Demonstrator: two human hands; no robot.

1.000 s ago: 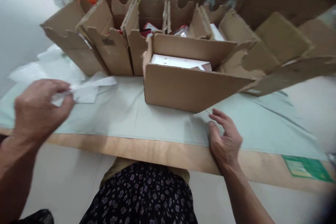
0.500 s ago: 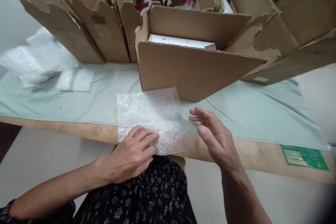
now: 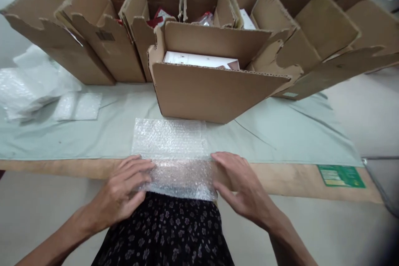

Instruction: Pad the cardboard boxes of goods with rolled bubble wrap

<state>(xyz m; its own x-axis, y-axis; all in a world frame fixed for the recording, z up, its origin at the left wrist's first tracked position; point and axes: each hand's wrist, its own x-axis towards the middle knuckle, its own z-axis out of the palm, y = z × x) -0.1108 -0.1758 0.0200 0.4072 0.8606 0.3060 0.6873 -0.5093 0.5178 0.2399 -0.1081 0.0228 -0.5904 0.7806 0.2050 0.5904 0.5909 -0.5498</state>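
Note:
A clear bubble wrap sheet [image 3: 171, 139] lies at the table's front edge, its near part hanging over toward my lap. My left hand [image 3: 126, 185] rests at the sheet's left edge with its fingers stretched out over the plastic. On the opposite side, my right hand [image 3: 238, 185] is at the right edge, thumb and fingers apart. Just behind the sheet stands an open cardboard box [image 3: 212, 95] with a slanted top. Inside that box is a white carton [image 3: 199, 60].
More slanted cardboard boxes [image 3: 90, 50] stand in a row behind, some with red and clear packages. A bubble wrap pile [image 3: 34, 79] and a small folded piece [image 3: 77, 106] lie left. A green card [image 3: 341, 176] is at the front edge, right, beside the pale green cloth [image 3: 296, 141].
My left hand has slid left to the sheet's left edge. My right hand has come down and left to the right edge. The sheet has shifted toward me, and the view has tilted up.

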